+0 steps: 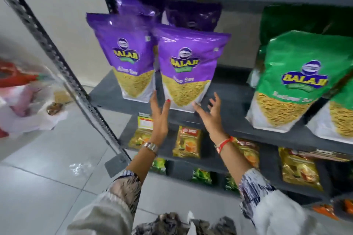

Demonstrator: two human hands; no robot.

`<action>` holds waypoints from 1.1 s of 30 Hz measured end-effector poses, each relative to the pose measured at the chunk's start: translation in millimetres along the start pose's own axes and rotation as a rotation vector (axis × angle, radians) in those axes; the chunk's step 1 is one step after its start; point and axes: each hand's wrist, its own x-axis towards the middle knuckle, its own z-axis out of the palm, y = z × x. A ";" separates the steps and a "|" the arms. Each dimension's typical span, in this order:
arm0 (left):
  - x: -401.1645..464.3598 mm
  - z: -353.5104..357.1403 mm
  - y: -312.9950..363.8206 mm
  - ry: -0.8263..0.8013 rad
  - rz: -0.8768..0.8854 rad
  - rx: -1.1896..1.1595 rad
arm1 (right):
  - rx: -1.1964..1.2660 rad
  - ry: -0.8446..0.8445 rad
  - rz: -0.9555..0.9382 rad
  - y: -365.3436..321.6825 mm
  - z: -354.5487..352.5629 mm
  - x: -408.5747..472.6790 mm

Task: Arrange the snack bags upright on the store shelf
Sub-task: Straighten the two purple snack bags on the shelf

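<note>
Two purple snack bags stand upright at the front of the grey shelf (235,99): one on the left (126,57), one just right of it (188,70). More purple bags (193,15) stand behind them. My left hand (159,114) is spread open just below the right-hand purple bag's lower left corner. My right hand (210,112) is open too, its fingertips at that bag's lower right corner. Neither hand grips anything. Green snack bags (298,82) stand upright at the shelf's right.
Lower shelves hold small yellow packets (188,142), golden packets (299,170) and green packets (201,175). A slotted metal upright (63,68) runs diagonally at the left. A plastic bag of goods (24,97) lies on the tiled floor (57,168) at left.
</note>
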 end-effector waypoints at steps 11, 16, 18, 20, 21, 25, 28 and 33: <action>28.4 -9.3 9.2 -0.347 -0.155 -0.084 | 0.080 0.047 0.013 -2.6 28.2 9.1; 25.9 -10.5 10.1 -0.428 -0.154 -0.054 | 0.023 0.074 -0.012 -4.7 29.3 14.1; 30.2 -15.1 11.3 -0.435 -0.165 -0.047 | 0.009 0.077 -0.029 -5.1 36.4 14.7; 33.7 -18.9 11.9 -0.435 -0.170 -0.041 | 0.007 0.073 -0.033 -3.4 41.0 14.3; 35.0 -20.4 11.7 -0.436 -0.172 -0.042 | 0.006 0.073 -0.035 -3.4 42.7 13.9; 38.6 -24.8 17.5 -0.468 -0.189 -0.045 | -0.006 0.080 -0.038 -3.9 44.8 14.6; 39.1 -30.3 16.5 -0.467 -0.184 -0.001 | -0.003 0.088 -0.042 -5.7 46.9 10.8; 39.1 -68.7 6.6 0.064 -0.021 0.010 | -0.063 0.365 -0.196 0.0 69.4 -15.0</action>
